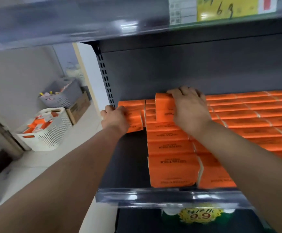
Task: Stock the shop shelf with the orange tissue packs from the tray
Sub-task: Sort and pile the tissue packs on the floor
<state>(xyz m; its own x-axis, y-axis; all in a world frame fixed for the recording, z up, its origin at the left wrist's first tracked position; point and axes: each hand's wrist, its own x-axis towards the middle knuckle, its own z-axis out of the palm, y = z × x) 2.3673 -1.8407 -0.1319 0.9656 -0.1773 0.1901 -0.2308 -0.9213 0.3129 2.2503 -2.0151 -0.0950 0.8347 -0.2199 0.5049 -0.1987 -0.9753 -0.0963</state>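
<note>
The left hand (115, 118), in the middle of the frame, curls its fingers over the leftmost pack (134, 122), an orange tissue pack at the left end of the shelf, and holds it. Just to its right, the right hand (191, 109) grips the upright pack (163, 106), fingers hooked over its top edge, palm against its side. This pack stands taller than the flat ones around it.

The packs are soft rectangular blocks in glossy orange wrap with dark print reading "COTTON TISSUE". A column of flat packs (170, 148) runs from the hands toward the shelf's front edge, and further rows of packs (254, 115) fill the shelf to the right edge of the frame.

At left, a white slotted tray (57, 132) sits on the pale tiled floor (44, 162) with more orange packs inside. Behind it stand a grey basket (64, 96) and a cardboard box (78, 108). A perforated metal upright (105, 78) marks the shelf's left side. The shelf (131, 157) is dark grey metal, bare in its front left corner, with a clear plastic strip (153, 197) along its front. A yellow starburst tag (202, 216) hangs below, and a yellow price label (226, 9) sits at upper right.
</note>
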